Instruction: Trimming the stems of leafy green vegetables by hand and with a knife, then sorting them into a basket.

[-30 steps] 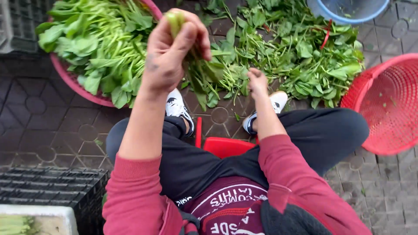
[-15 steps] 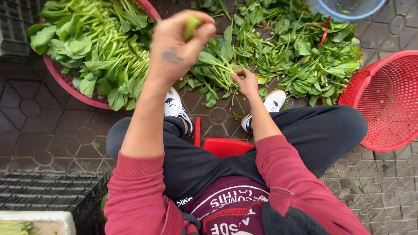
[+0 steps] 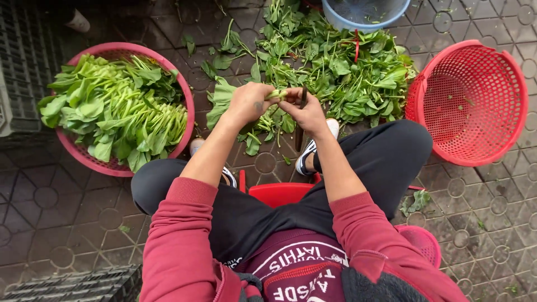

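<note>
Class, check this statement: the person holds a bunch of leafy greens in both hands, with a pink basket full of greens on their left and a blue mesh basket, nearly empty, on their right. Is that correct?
Not quite. The nearly empty round mesh plastic basket on the right is red, not blue, as the head view shows. The rest stands: left hand and right hand hold the bunch of leafy greens, and the round pink plastic basket of greens sits on the left.
</note>
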